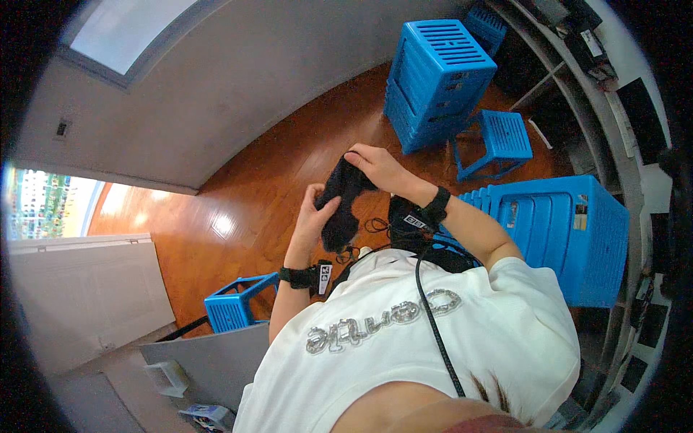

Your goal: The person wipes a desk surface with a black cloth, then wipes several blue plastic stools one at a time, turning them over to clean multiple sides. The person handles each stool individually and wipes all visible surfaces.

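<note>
Both hands hold a soft black cloth item [344,203], perhaps a sock or glove, in front of the person's body. My right hand [379,168] pinches its upper end between thumb and fingers. Lower and to the left, my left hand [318,211] grips its side with the thumb across the front. The cloth's lower end hangs below the left hand. Each wrist wears a black strap; a small device with a printed label [324,277] sits by the left strap. A black cable [436,330] runs over the white shirt [422,352].
Stacked blue plastic stools [433,81] stand ahead, a single blue stool [503,138] beside them. Another blue stack [563,233] is at the right, one more stool [233,308] at lower left. Thin cables [376,224] lie on the wooden floor [260,189]. Shelving [579,103] lines the right side.
</note>
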Demonstrator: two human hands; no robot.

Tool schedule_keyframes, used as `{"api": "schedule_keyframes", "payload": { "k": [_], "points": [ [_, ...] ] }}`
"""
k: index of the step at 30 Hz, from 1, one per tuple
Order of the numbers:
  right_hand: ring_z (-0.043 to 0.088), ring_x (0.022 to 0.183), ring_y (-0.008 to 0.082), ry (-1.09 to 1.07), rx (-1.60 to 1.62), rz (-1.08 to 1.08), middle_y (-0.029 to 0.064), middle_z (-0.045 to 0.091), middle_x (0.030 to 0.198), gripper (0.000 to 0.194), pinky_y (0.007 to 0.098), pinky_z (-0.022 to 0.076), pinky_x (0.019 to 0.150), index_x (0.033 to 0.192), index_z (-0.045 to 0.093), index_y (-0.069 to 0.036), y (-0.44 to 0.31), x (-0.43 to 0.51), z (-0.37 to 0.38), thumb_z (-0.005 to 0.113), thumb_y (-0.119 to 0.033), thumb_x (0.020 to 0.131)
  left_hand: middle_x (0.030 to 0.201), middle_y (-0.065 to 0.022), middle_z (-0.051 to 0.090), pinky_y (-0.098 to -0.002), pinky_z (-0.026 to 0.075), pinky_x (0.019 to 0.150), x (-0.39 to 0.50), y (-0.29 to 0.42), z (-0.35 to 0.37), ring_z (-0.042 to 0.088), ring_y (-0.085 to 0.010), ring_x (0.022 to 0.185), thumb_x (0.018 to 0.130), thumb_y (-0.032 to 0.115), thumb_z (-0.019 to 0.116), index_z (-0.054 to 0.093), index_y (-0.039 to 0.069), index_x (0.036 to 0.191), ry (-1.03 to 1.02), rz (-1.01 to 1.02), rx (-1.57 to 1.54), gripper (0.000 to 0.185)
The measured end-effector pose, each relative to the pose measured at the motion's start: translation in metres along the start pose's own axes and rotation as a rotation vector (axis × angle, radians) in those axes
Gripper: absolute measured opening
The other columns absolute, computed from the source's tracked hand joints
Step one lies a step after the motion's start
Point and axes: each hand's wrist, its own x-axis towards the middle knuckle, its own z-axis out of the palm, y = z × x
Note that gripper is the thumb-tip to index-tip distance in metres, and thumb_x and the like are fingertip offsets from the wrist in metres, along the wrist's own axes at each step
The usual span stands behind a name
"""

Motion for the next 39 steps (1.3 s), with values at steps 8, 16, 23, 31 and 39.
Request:
{"api": "schedule_keyframes", "payload": {
  "k": [8, 16, 23, 31, 39],
  "points": [
    [0.056, 0.076, 0.0133, 0.134, 0.109, 0.088, 0.0075, 0.061, 0.084, 0.029, 0.0295, 0.0446, 0.069, 0.096, 0.06, 0.002, 0.068, 0.058, -0.118, 0.051, -0.025, 0.1, 0.105, -0.0061, 0.066, -0.0313, 0.048, 0.084, 0.167, 0.027, 0.066, 0.06, -0.016, 0.094, 0.087, 0.017, 0.072, 0.059, 0.0, 0.119, -0.341, -0.03, 0.327, 0.038],
    [0.057, 0.072, 0.0199, 0.348, -0.014, 0.276, 0.0136, 0.062, 0.078, 0.037, 0.0359, 0.0453, 0.069, 0.088, 0.061, 0.003, 0.174, 0.089, -0.282, 0.055, -0.033, 0.097, 0.102, -0.0058, 0.066, -0.0296, 0.048, 0.085, 0.38, 0.045, 0.137, 0.058, -0.0161, 0.094, 0.087, 0.0, 0.064, 0.062, -0.002, 0.113, -0.537, -0.077, 0.685, 0.026],
    [0.054, 0.077, 0.0194, 0.71, -0.211, 0.438, 0.0077, 0.055, 0.085, 0.034, 0.0352, 0.0445, 0.07, 0.094, 0.058, -0.001, 0.257, 0.11, -0.362, 0.054, -0.034, 0.098, 0.117, -0.0161, 0.06, -0.0407, 0.049, 0.091, 0.49, 0.093, 0.195, 0.058, -0.0299, 0.11, 0.091, 0.018, 0.064, 0.054, 0.007, 0.126, -0.415, 0.467, 0.674, 0.038],
    [0.029, 0.136, 0.0435, 0.329, -1.082, 0.548, 0.0289, 0.033, 0.145, 0.062, 0.0539, 0.0291, 0.108, 0.142, 0.035, 0.002, 0.305, 0.143, -0.335, 0.048, -0.041, 0.098, 0.152, -0.0265, 0.023, -0.0673, 0.024, 0.105, 0.561, 0.016, 0.291, 0.017, -0.0508, 0.139, 0.096, 0.052, 0.044, 0.038, 0.014, 0.145, -0.282, 0.809, 1.326, 0.062],
    [0.005, 0.145, 0.0404, 0.153, -0.94, 0.835, 0.0247, 0.009, 0.157, 0.08, 0.058, 0.0106, 0.115, 0.152, 0.015, -0.005, 0.351, 0.192, -0.319, 0.04, -0.056, 0.096, 0.156, -0.0151, 0.022, -0.0697, 0.017, 0.106, 0.642, -0.012, 0.265, 0.015, -0.0423, 0.144, 0.096, 0.057, 0.039, 0.033, 0.026, 0.149, -0.284, 0.96, 1.502, 0.061]
  ]
}}
